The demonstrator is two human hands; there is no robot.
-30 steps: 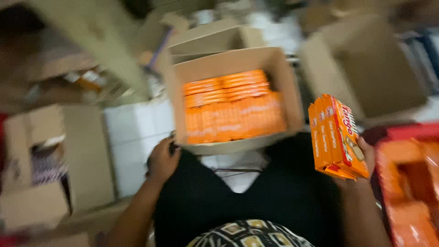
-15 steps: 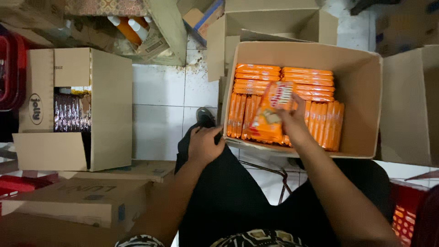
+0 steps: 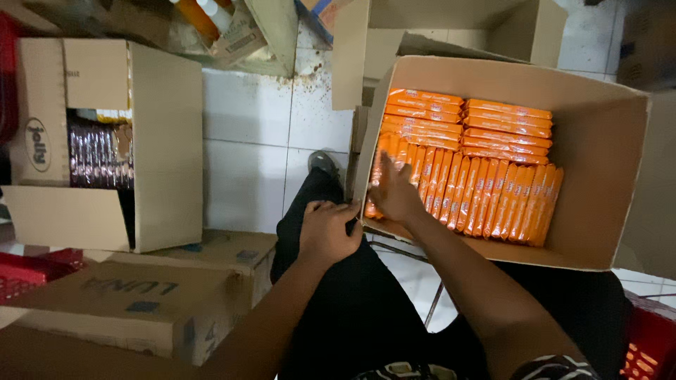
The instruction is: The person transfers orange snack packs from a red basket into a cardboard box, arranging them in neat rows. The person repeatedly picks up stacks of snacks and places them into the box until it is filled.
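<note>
White floor tiles (image 3: pixel 246 155) lie between open cartons. Right hand (image 3: pixel 396 195), fingers spread and gripping nothing, presses the upright orange packets (image 3: pixel 486 197) snug inside the cardboard box (image 3: pixel 605 183); left hand (image 3: pixel 328 231), loosely curled, steadies its near-left corner.

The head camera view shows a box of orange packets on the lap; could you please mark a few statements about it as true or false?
1. The right hand is inside the cardboard box, on the orange packets. True.
2. The left hand holds up a packet. False: it rests on the black trousers at the box's near corner, holding nothing visible.
3. All packets in the box lie flat. False: the far rows lie flat, but the near row stands on edge.
4. A second open carton stands on the white tiled floor to the left. True.
5. The box is full to its right wall. False: a bare gap remains there.
</note>
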